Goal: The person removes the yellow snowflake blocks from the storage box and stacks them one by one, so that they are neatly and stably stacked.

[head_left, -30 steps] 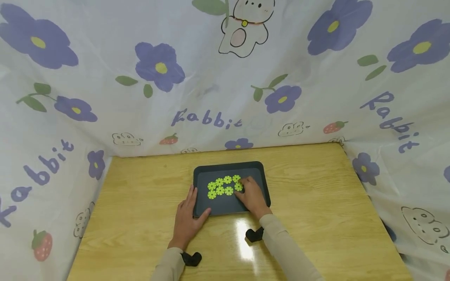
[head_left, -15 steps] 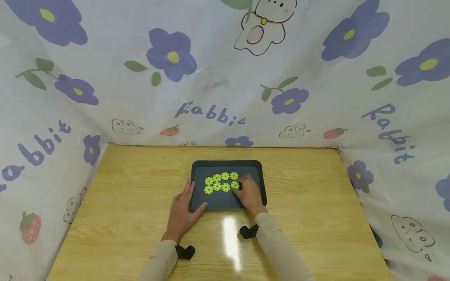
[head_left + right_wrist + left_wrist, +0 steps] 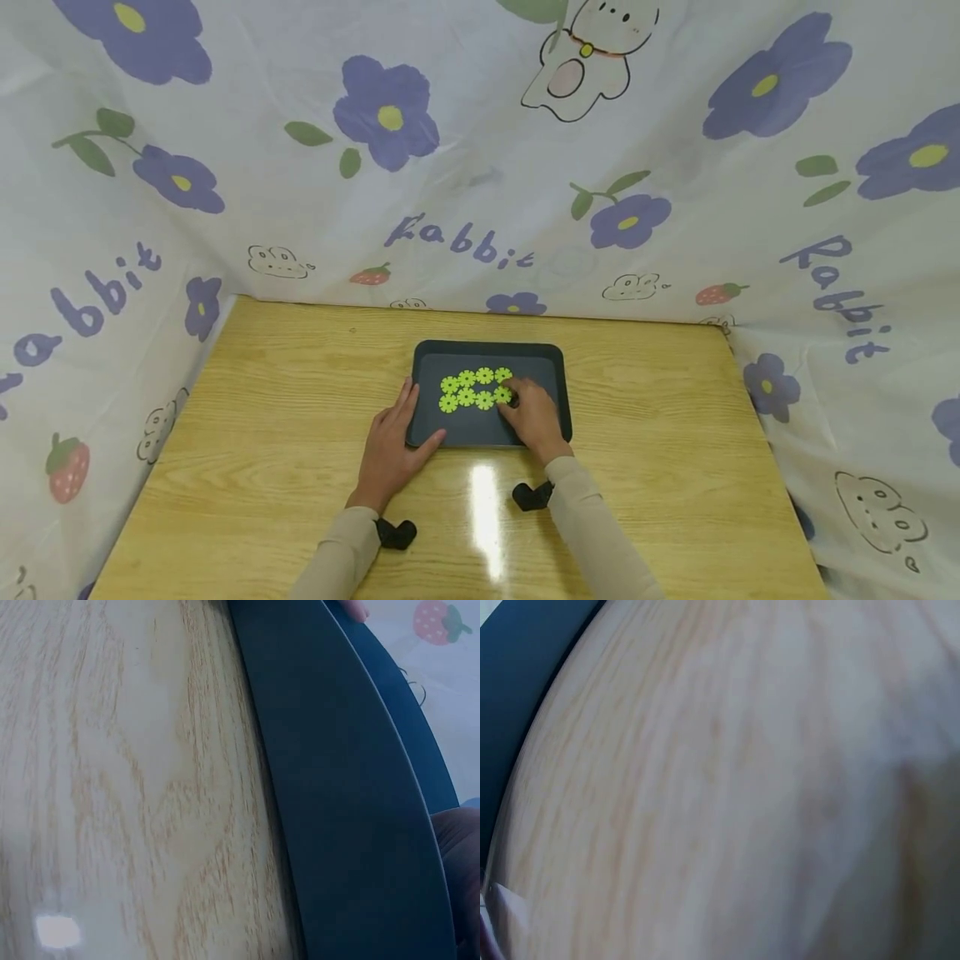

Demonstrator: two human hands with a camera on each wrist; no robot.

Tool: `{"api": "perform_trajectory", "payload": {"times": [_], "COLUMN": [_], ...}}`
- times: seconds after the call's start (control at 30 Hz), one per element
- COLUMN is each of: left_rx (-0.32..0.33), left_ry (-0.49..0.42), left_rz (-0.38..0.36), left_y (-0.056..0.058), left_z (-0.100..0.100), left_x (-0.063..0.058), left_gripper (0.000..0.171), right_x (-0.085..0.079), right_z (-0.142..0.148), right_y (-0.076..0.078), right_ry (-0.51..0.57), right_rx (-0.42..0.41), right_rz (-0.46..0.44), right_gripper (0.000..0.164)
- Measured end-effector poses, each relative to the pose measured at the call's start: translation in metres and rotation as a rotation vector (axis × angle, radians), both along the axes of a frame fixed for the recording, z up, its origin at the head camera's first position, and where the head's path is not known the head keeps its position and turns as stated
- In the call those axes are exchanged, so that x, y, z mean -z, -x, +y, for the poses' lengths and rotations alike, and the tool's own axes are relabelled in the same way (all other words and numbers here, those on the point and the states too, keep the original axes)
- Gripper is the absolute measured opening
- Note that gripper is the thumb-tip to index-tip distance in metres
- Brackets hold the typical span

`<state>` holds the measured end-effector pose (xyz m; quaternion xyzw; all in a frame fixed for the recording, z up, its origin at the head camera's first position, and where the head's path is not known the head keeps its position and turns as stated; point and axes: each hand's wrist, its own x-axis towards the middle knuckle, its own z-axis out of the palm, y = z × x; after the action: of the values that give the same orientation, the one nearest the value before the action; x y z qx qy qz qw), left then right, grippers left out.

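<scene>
A shallow dark grey tray (image 3: 480,432) lies on the table, holding several yellow-green notched plastic discs (image 3: 467,397) laid flat in two rows. My right hand (image 3: 538,423) reaches over the tray's front right side, thumb and fingertips pinching the disc (image 3: 502,395) at the right end of the nearer row. That disc sits beside its neighbour; whether they interlock is too small to tell. Along the tray's left edge rests my left hand (image 3: 388,457), fingers extended, thumb at the front rim. The right wrist view shows the tray's outer wall (image 3: 337,787) and part of the right hand (image 3: 459,844).
The wood-grain table (image 3: 645,433) surrounds the tray, with a bright light reflection in front. A printed white cloth (image 3: 450,192) encloses the back and both sides. Black wrist mounts (image 3: 396,534) stick out from both sleeves.
The head view has shifted a little. The pinched disc has moved slightly left, closer to its neighbour in the nearer row. My left hand stays at the tray's left edge.
</scene>
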<state>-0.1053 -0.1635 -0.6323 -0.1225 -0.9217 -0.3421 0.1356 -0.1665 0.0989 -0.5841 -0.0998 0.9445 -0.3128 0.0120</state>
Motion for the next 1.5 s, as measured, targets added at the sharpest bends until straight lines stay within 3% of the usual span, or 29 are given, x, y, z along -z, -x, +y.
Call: {"api": "perform_trajectory", "payload": {"times": [0.4, 0.63, 0.83, 0.97, 1.07, 1.17, 1.5], "left_rx": [-0.004, -0.012, -0.008, -0.004, -0.001, -0.004, -0.003], "left_ry": [0.003, 0.005, -0.001, 0.0, 0.0, 0.001, -0.008], "left_rz": [0.007, 0.003, -0.007, 0.002, 0.002, -0.007, -0.029], "left_y": [0.001, 0.0, 0.0, 0.0, 0.0, 0.0, -0.001], "left_z": [0.0, -0.001, -0.001, 0.0, 0.0, -0.001, 0.0], "left_x": [0.0, 0.001, 0.002, 0.002, 0.001, 0.001, 0.0], "left_gripper": [0.091, 0.091, 0.091, 0.091, 0.091, 0.091, 0.09], "right_x": [-0.004, -0.011, -0.027, -0.031, -0.027, -0.018, 0.003], "right_z": [0.005, 0.016, 0.043, 0.071, 0.093, 0.108, 0.119], "right_y": [-0.004, -0.009, -0.016, -0.02, -0.025, -0.031, -0.042], "right_ry": [0.002, 0.055, 0.16, 0.22, 0.248, 0.235, 0.177], "right_rx": [-0.006, 0.015, 0.099, 0.232, 0.349, 0.402, 0.337], "right_rz": [-0.008, 0.102, 0.175, 0.217, 0.184, 0.102, -0.062], "right_gripper": [0.039, 0.037, 0.034, 0.036, 0.039, 0.041, 0.043]}}
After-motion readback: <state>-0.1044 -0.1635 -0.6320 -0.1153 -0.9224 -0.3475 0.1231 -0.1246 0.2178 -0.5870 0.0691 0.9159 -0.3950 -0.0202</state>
